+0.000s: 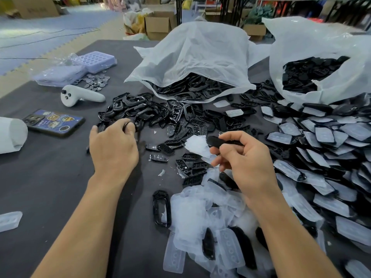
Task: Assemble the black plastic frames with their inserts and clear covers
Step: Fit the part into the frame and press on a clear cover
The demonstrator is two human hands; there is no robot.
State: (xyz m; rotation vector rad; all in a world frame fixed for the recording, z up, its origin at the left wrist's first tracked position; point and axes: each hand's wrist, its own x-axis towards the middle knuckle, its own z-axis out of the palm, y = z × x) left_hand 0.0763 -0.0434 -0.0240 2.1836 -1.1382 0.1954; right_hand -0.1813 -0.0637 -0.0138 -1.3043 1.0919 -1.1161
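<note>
Both forearms bare, reaching forward from bottom edge. Left hand (113,145) palm down, wrist straight, fingers curled at their tips, thumb out to the left. Right hand (244,157) raised, back toward camera, wrist bent slightly, thumb and fingers pinched closed around a black part (215,141). Hands apart, not touching.
</note>
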